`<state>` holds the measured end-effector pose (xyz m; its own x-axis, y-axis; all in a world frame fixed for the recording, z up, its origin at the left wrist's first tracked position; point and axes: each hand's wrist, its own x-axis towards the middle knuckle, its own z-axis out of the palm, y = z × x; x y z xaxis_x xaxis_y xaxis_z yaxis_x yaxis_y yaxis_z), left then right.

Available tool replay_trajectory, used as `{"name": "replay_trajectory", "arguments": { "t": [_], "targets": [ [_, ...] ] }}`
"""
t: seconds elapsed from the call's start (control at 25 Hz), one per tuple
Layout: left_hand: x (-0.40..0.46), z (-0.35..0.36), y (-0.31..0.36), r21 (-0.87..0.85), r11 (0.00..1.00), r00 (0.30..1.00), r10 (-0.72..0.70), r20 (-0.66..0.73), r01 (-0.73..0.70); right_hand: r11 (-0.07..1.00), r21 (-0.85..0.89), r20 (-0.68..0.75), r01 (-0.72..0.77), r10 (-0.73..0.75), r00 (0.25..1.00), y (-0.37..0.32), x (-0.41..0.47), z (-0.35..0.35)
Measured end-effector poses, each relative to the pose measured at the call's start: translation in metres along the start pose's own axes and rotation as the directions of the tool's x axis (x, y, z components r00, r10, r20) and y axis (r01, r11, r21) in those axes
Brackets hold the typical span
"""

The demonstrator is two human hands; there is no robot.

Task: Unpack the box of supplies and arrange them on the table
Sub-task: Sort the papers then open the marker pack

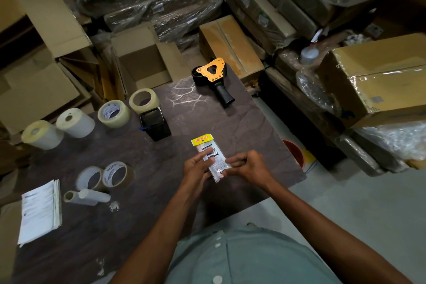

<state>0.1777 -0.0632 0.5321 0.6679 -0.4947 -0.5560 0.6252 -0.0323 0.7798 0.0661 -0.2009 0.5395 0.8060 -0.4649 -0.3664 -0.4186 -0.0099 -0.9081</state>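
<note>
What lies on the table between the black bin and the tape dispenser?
Nothing. In the head view, only bare dark table shows between the black bin and the tape dispenser.

small clear packet, yellow header, tilted above the dark table
</note>
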Motion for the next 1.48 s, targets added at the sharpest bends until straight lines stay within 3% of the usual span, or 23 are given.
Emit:
{"name": "replay_trajectory", "arguments": {
  "t": [0.12,0.28,0.44,0.56,0.84,1.0,1.08,1.12,1.16,1.2,1.28,1.36,1.48],
  "targets": [
    [-0.001,-0.007,0.003,0.012,1.000,1.000,0.013,-0.010,-0.013,0.997,-0.062,-0.016,0.047,-0.048,0.999,-0.004,0.002,0.006],
    [-0.003,-0.012,0.011,0.067,0.996,0.998,0.057,-0.003,-0.057,0.951,-0.216,-0.059,0.222,-0.240,0.969,-0.012,-0.001,0.012],
    [-0.002,-0.018,0.020,0.061,0.993,0.994,0.103,-0.028,-0.101,0.852,-0.358,-0.003,0.383,-0.411,0.912,-0.021,-0.005,0.014],
    [0.000,-0.023,0.023,0.017,0.994,0.992,0.105,-0.067,-0.104,0.815,-0.368,0.015,0.448,-0.477,0.879,-0.021,-0.012,0.018],
    [-0.002,-0.029,0.027,-0.105,0.990,0.991,0.078,-0.110,-0.089,0.677,-0.491,0.178,0.549,-0.539,0.823,-0.011,-0.026,0.020],
    [-0.005,-0.025,0.029,-0.144,0.982,0.986,0.103,-0.128,-0.122,0.735,-0.509,0.096,0.448,-0.469,0.878,-0.004,-0.024,0.033],
    [-0.006,-0.022,0.030,-0.145,0.977,0.983,0.139,-0.122,-0.157,0.901,-0.369,-0.036,0.228,-0.259,0.965,-0.003,-0.020,0.042],
    [-0.007,-0.020,0.030,-0.131,0.975,0.979,0.166,-0.117,-0.181,0.984,-0.151,-0.070,0.095,-0.106,0.992,-0.004,-0.018,0.048],
    [-0.008,-0.018,0.031,-0.105,0.973,0.974,0.195,-0.114,-0.207,0.988,0.148,-0.047,-0.030,0.037,0.998,-0.009,-0.017,0.053],
    [-0.009,-0.016,0.032,-0.075,0.967,0.966,0.232,-0.114,-0.241,0.892,0.424,0.016,-0.154,0.163,0.987,-0.016,-0.016,0.059],
    [-0.014,-0.011,0.034,-0.004,0.949,0.944,0.314,-0.103,-0.316,0.623,0.707,0.160,-0.335,0.321,0.934,-0.026,-0.015,0.066],
    [-0.022,-0.005,0.038,0.087,0.918,0.918,0.392,-0.062,-0.386,0.447,0.799,0.247,-0.404,0.369,0.896,-0.031,-0.012,0.068],
    [-0.035,0.002,0.045,0.225,0.838,0.863,0.504,0.030,-0.498,0.328,0.852,0.279,-0.408,0.375,0.884,-0.034,-0.009,0.070]
  ]
}}
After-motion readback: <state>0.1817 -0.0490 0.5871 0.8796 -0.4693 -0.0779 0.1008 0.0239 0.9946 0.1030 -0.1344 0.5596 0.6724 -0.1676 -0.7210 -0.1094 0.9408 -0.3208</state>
